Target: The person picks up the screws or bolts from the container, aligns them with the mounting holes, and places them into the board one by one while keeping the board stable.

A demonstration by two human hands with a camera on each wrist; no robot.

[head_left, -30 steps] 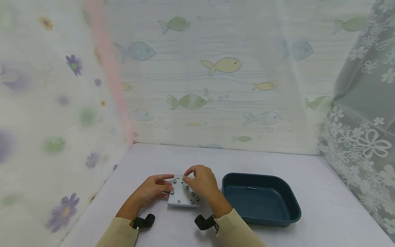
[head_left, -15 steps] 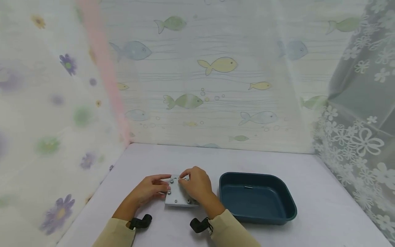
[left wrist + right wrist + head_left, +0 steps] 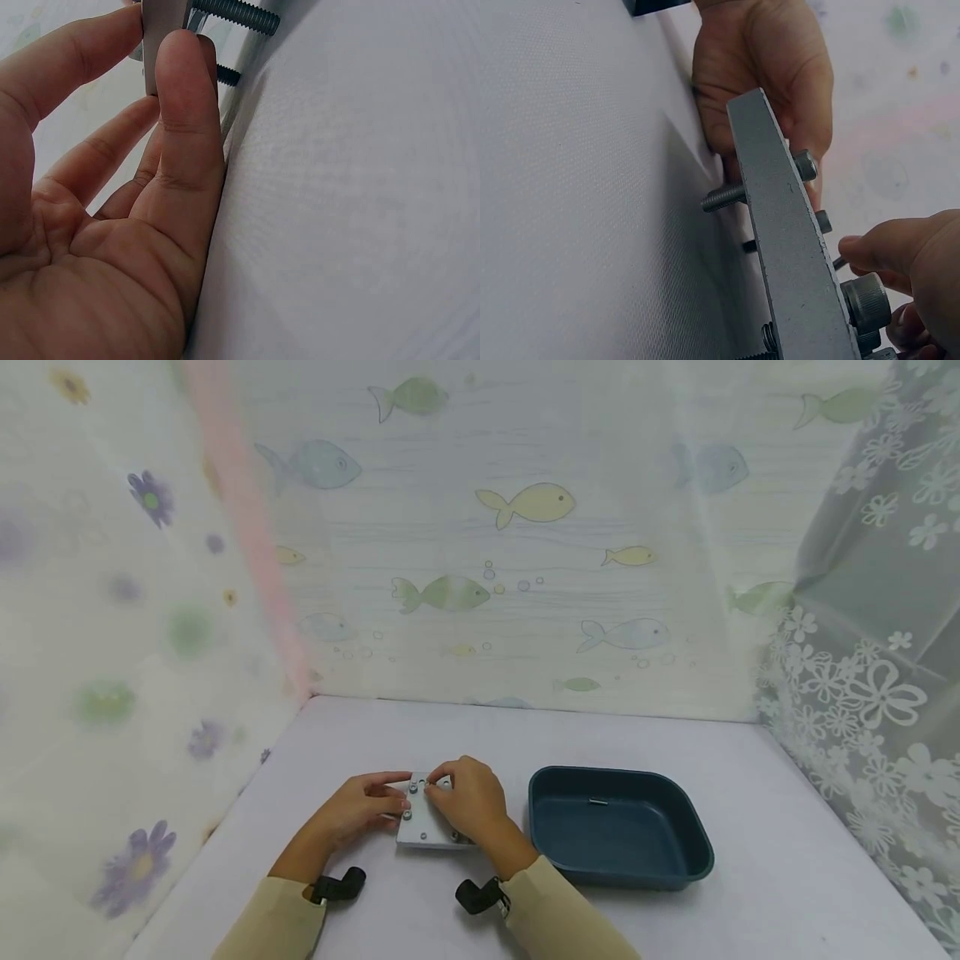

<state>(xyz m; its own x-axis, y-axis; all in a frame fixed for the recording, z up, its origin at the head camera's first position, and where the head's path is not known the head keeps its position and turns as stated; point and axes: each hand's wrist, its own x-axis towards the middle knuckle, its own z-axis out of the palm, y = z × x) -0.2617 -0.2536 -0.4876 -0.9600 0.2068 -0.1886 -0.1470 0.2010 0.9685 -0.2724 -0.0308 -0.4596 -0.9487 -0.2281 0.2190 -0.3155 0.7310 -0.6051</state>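
A thick grey metal plate (image 3: 424,823) with several socket-head bolts (image 3: 864,300) through it is tilted above the white table. My left hand (image 3: 358,807) grips its left edge, the thumb on the top face and fingers at the side and below. In the left wrist view, threaded bolt shanks (image 3: 238,15) stick out from the underside. My right hand (image 3: 474,797) is over the plate's upper part, its thumb and fingertip pinching a small screw (image 3: 840,263) at the top face. Most of that screw is hidden by the fingers and the plate.
Right of the plate stands a dark blue tray (image 3: 693,841), with one small metal pin or screw (image 3: 597,802) lying inside. Patterned curtains (image 3: 420,677) hang at the back and both sides of the white table (image 3: 390,731).
My right fingertips have shifted slightly left across the plate, toward its upper left corner. The left hand keeps its grip. The head view has drifted a little.
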